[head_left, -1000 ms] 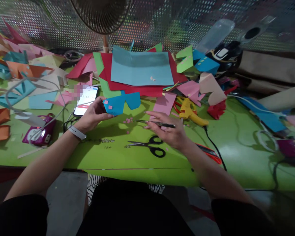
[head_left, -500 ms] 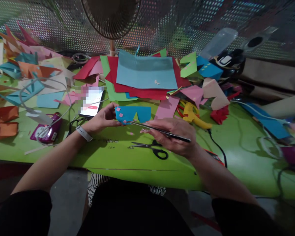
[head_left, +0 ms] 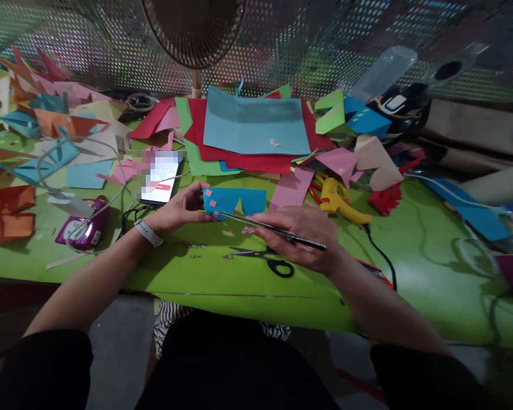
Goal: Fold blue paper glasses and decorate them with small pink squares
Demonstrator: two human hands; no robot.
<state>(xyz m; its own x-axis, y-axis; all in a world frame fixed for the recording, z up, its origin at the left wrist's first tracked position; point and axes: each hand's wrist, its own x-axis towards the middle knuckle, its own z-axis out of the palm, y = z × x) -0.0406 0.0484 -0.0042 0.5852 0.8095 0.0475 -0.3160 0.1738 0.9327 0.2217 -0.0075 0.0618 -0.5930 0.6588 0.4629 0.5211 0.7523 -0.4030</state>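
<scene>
My left hand pinches the left end of a blue paper cut-out shaped like glasses, with small pink squares stuck on it. It is held just above the green table. My right hand grips thin metal tweezers, whose tip touches the lower left part of the cut-out. A few tiny pink paper bits lie on the table beneath.
Black-handled scissors lie just below my right hand. A phone, a yellow glue gun with its black cord, a purple tape dispenser, stacked coloured paper sheets and folded paper shapes crowd the table. A fan stands behind.
My right hand has brought the tweezers leftward from over the table to the cut-out's lower edge. My left hand has levelled the cut-out and holds it steady.
</scene>
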